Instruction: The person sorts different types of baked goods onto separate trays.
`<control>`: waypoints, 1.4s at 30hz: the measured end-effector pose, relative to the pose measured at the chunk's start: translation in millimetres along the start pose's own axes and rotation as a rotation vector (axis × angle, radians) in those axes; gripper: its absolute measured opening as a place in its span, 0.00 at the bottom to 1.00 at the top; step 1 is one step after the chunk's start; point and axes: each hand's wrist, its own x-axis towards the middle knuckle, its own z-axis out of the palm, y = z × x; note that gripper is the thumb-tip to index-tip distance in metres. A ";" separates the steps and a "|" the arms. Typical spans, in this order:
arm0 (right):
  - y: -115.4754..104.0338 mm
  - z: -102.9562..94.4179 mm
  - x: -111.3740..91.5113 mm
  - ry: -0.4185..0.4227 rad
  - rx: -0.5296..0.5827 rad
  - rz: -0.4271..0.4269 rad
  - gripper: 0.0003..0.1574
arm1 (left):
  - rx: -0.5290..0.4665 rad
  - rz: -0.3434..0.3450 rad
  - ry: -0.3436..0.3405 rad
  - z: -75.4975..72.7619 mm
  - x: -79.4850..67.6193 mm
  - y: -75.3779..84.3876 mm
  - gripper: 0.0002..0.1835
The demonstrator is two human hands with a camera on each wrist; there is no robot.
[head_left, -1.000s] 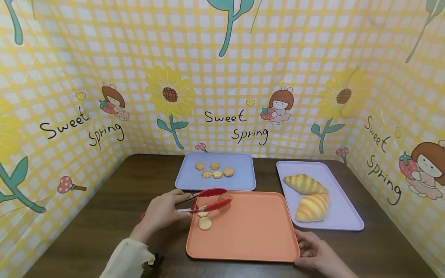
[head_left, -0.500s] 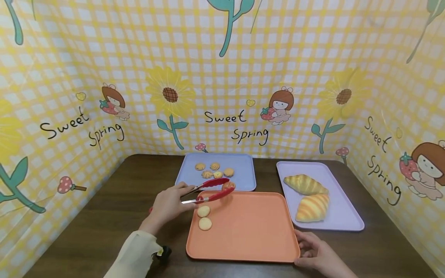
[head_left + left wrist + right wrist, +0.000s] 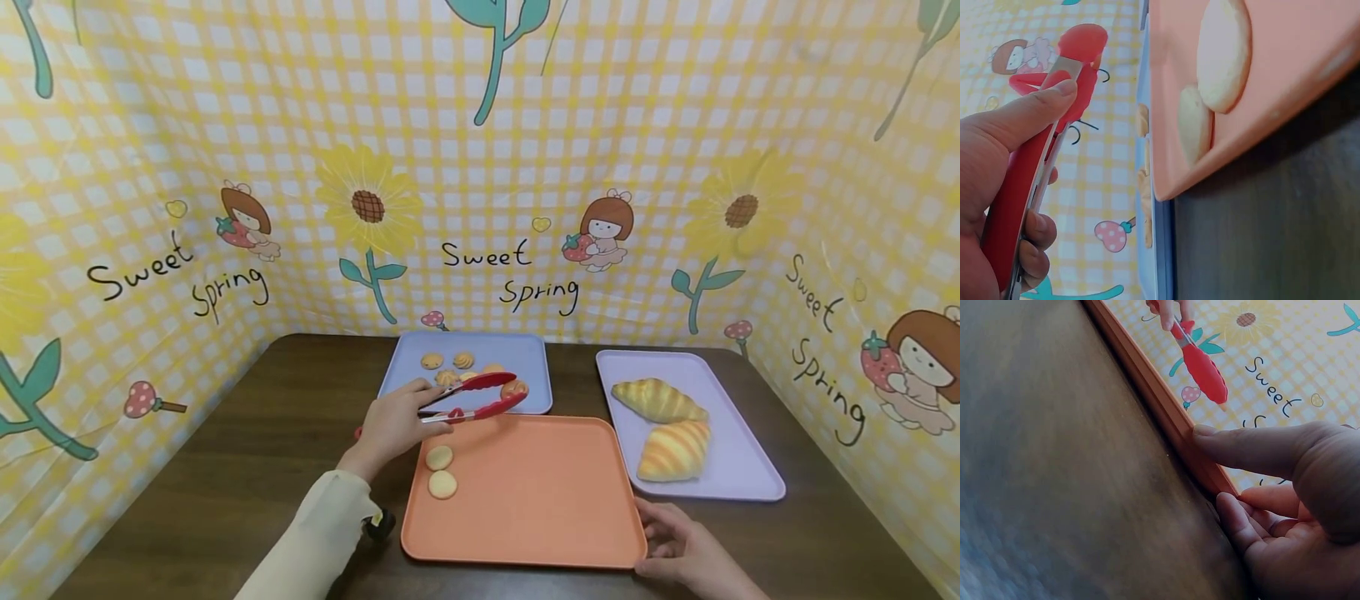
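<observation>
My left hand grips a pair of red-tipped metal tongs. Between the tong tips sits a brown cookie, over the front right of the blue tray in the head view. Up close in the left wrist view, the thumb presses on the red handle and the fingers curl beneath. My right hand holds the orange tray at its near right corner, thumb against the rim. Two pale round cookies, one behind and one in front, lie at that tray's left side.
Several cookies lie on the blue tray, partly covered by the tongs. At the right, a lilac tray bears two croissants, a plain one and a striped one. A yellow checked cloth walls in the dark wooden table.
The left hand has carried the tongs and the cookie away from the orange tray's back left, rightward and back over the blue tray. The right hand keeps its place at the corner.
</observation>
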 end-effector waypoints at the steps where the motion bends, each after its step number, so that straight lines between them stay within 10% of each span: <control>1: 0.2 0.0 0.2 -0.003 0.002 -0.002 0.51 | 0.002 -0.001 -0.001 1.4 1.9 0.4 0.35; 42: -0.9 -0.2 1.1 -0.007 -0.027 0.025 0.51 | 0.021 -0.097 -0.228 33.3 50.9 7.1 0.35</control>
